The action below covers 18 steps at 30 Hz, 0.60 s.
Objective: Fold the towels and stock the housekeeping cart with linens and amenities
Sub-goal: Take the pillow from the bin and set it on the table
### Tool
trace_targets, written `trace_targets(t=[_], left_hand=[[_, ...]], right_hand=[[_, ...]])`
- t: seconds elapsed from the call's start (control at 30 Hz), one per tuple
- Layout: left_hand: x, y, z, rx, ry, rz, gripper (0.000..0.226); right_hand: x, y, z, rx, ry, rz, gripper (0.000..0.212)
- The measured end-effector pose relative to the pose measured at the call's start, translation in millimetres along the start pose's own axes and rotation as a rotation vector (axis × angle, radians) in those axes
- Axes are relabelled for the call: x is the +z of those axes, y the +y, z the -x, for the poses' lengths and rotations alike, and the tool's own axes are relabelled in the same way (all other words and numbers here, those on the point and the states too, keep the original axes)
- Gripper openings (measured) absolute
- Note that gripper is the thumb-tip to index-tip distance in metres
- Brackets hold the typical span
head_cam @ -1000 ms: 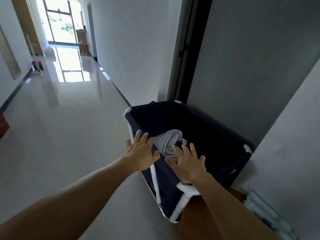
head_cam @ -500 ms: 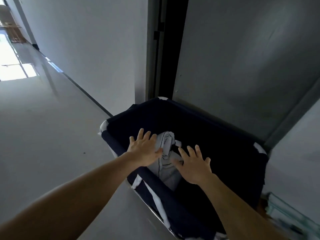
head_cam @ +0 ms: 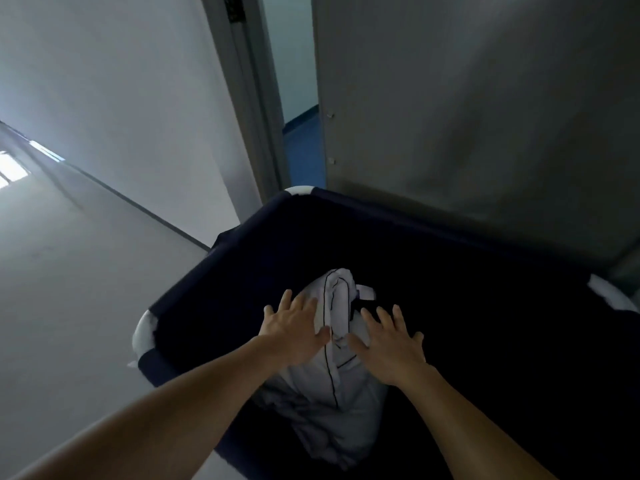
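The left arm is being stretched forward over the near rim of the bin (head_cam: 214, 268), the left hand (head_cam: 294, 334) being held flat, palm down, fingers spread, gripping nothing, at the left flank of the linen (head_cam: 341, 299). The white, dark-piped linen is being contained in the dark bin, long axis running away from the person, narrow end pointing toward the door (head_cam: 485, 116). The right hand (head_cam: 391, 348) is being held likewise, open and spread, at the right flank; contact cannot be told.

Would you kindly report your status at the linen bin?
Left hand and right hand open over white linen. Linen inside navy bin. Nothing blocking.
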<state>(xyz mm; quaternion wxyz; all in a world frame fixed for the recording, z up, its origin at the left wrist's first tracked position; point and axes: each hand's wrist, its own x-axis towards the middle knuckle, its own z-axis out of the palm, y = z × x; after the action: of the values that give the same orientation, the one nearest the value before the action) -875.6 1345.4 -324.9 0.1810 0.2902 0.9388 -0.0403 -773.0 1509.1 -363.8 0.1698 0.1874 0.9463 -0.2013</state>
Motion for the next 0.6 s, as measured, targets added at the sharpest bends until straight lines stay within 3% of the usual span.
trace_targets(t=[0.37, 0.53, 0.6], left_hand=[[76, -22, -198, 0.039, -0.174, 0.034, 0.074], [144, -34, -276, -0.028, -0.313, 0.218, 0.072], [168, -38, -296, -0.081, -0.335, 0.261, 0.085]], right_hand=[[79, 30, -171, 0.212, -0.157, -0.161, 0.084], [139, 37, -251, 0.364, -0.21, -0.424, 0.09], [164, 40, -282, 0.417, -0.209, -0.611, 0.091]])
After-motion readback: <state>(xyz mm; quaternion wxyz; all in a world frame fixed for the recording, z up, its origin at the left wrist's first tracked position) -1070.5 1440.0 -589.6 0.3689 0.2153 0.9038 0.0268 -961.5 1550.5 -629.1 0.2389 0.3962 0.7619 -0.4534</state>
